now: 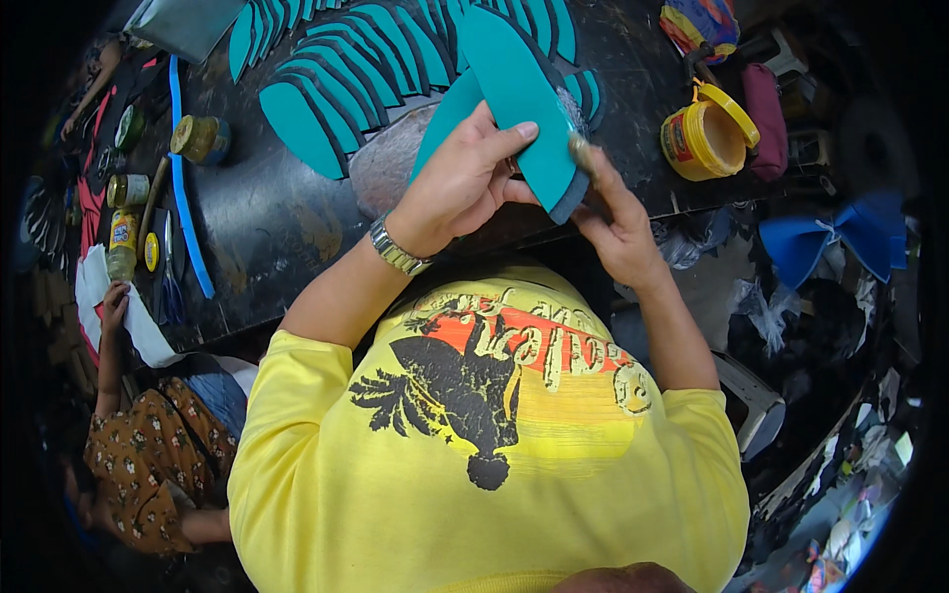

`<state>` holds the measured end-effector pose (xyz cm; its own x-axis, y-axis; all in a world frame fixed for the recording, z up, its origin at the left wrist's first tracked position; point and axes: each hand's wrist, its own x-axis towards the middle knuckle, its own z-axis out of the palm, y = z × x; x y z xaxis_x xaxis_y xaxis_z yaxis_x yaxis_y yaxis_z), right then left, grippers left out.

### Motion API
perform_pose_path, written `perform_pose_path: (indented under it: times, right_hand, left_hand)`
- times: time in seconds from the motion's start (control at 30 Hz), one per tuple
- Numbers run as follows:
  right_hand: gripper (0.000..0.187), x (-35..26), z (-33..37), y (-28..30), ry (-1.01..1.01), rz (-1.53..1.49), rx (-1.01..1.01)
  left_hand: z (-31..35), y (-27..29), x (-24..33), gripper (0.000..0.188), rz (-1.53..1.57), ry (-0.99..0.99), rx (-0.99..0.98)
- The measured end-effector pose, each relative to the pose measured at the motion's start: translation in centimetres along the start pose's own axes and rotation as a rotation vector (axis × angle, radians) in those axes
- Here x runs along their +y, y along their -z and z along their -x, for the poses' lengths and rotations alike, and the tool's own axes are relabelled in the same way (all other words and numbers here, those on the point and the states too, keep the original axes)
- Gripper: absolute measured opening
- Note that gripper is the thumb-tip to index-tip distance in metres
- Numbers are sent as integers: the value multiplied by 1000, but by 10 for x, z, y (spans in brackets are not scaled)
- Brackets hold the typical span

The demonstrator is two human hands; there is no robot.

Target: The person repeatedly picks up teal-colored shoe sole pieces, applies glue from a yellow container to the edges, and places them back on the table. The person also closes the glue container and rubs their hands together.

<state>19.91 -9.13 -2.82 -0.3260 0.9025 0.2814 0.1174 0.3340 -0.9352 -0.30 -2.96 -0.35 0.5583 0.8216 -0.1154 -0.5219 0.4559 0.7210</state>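
1. Our left hand [460,176] grips the teal sole-shaped piece [524,104], thumb pressed flat on its face and fingers bent around behind. Reading directions from this piece as the clock's centre, that hand sits between 7 and 8 o'clock.
2. Our right hand [626,229], between 4 and 5 o'clock, is partly open, thumb and fingers spread apart. Its fingertips are at the piece's right-hand edge; blur keeps us from telling how firmly they touch.
3. We see the piece raised over the worktop [272,222], tilted, its lower tip toward 5 o'clock and its dark edge showing there.
4. A second teal piece [445,127] shows partly hidden behind it, toward 8 o'clock; we cannot tell whether our hand holds it too.
5. The worktop's front edge runs beneath our hands, at 6 o'clock.
6. Overlapping rows of teal pieces [361,61] crowd 10 o'clock, and a rough slab [386,166] lies at 8.
7. We have bare surface beyond the slab, toward the blue strip [181,178], and another stretch at 3 o'clock, before the yellow bucket [704,146].
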Motion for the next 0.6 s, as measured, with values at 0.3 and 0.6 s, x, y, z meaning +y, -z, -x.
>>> perform_pose_path:
  times: [0.3, 0.6]
  right_hand:
    - [56, -18, 4, 3, 247, 452, -252]
    - [69, -7, -19, 15, 178, 454, 134]
  left_hand:
    - [-12, 7, 2, 26, -87, -4, 104]
    - [-1, 0, 2, 28, -108, 34, -24]
